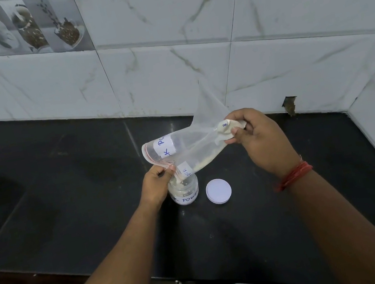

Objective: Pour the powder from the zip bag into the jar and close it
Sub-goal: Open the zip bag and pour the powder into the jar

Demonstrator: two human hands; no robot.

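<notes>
Where writing can be read, it is blue handwriting on white labels: the zip bag (189, 146) carries two label patches, one showing "K PO" and one showing "FR", and the jar (185, 192) carries a label showing "K POWE", the rest hidden. One bag, one jar and one lid (218, 190) are present. The bag is clear, soft plastic with a pink-red zip strip at its mouth, tilted mouth-down over the jar. Pale, clumpy powder (200, 163) lies along the bag's lower fold and at the jar's opening. The jar is small, round and transparent, standing upright on the dark stone counter (66, 200). The lid is round, white and flat, lying just beside the jar on its right, not touching it. The left hand (156, 184) pinches the bag's mouth directly above the jar. The right hand (261, 139) grips the bag's raised, bunched far end; a red thread band (294, 175) circles its wrist. White marbled tiles (188, 41) cover the wall behind.
</notes>
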